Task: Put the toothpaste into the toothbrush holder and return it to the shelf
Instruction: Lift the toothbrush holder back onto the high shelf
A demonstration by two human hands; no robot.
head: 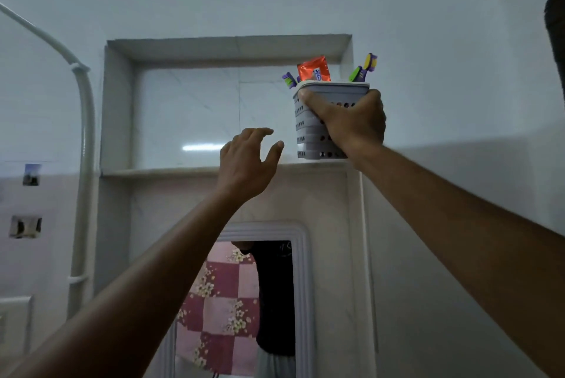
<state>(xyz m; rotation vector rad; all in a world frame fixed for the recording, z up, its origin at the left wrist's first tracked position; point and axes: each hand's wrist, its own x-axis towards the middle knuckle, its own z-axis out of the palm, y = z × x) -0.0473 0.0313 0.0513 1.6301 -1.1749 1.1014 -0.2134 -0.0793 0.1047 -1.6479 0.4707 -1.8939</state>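
Note:
A grey perforated toothbrush holder [308,130] sits at the right end of the recessed wall shelf [171,172], its base at the ledge. The orange end of the toothpaste tube [313,69] sticks up out of it, between purple-and-green toothbrushes [365,67]. My right hand [348,120] is wrapped around the holder's front. My left hand [247,160] hovers just left of the holder with fingers spread, touching nothing.
The shelf is a tiled niche high on the wall. A white pipe [84,139] runs down at the left. Below the niche hangs a white-framed mirror [301,286] reflecting a pink checked cloth. A dark object [556,35] intrudes at the right edge.

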